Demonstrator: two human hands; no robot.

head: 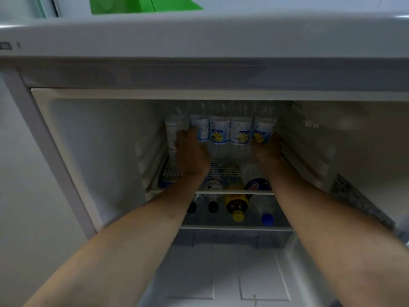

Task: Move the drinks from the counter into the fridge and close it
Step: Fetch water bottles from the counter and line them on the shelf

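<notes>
**Two hands deep in the open fridge, at a row of bottles**

One large white fridge (pixel 66 138) fills the view with its door open; the door itself lies outside the frame, and the cabinet's top edge blurs across the upper part. A green shape (pixel 141 4) above it is cut off by the frame's top and cannot be identified.

On the upper wire shelf (pixel 230 170), a row of clear bottles (pixel 220 131) with white-and-blue labels stands upright against the back wall. Their caps and necks are hidden behind the ceiling lip of the compartment, and the leftmost bottle's label faces away or is too dim to read.

The left hand (pixel 191 151) reaches to the left end of the row, fingers wrapped around a bottle there; which of the two leftmost it holds is hard to tell. The right hand (pixel 266 149) is at the right end, fingers curled round the last bottle's lower part, covering its base.

Under the shelf lie more drinks on their sides: a yellow bottle (pixel 235 201) with a yellow cap, a bottle with a blue cap (pixel 267 218), two dark-capped bottles (pixel 213 206) partly hidden by the left forearm, and a blue-labelled one (pixel 257 185) seen only through the wire. The interior is dim, so labels there are unreadable.
</notes>
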